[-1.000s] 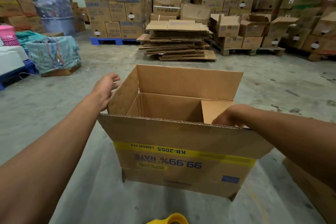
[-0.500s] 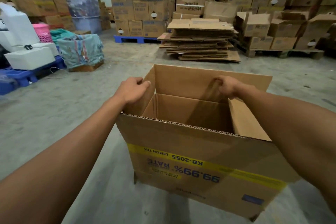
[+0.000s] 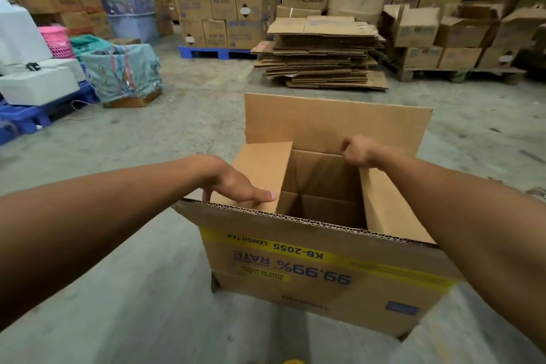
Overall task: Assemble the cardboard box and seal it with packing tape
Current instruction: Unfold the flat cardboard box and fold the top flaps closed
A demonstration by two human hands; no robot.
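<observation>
A brown cardboard box (image 3: 319, 269) with a yellow band and blue upside-down print stands open on the concrete floor in front of me. Its far flap (image 3: 334, 124) stands upright. My left hand (image 3: 236, 183) lies flat on the left side flap (image 3: 263, 168), which is folded inward over the opening. My right hand (image 3: 359, 152) grips the upper corner of the right side flap (image 3: 387, 207), which slants down into the box. A sliver of a yellow tape roll (image 3: 292, 361) shows at the bottom edge.
A pile of flattened cartons (image 3: 322, 53) lies on the floor beyond the box. Stacked boxes on pallets (image 3: 224, 3) line the back and right. At the left are white foam boxes (image 3: 38, 83), a pink basket (image 3: 57, 41) and a cloth-draped crate (image 3: 121, 74).
My left hand has pushed the left side flap from upright down over the opening. My right hand stays on the right flap, which has tipped inward. The view has shifted slightly.
</observation>
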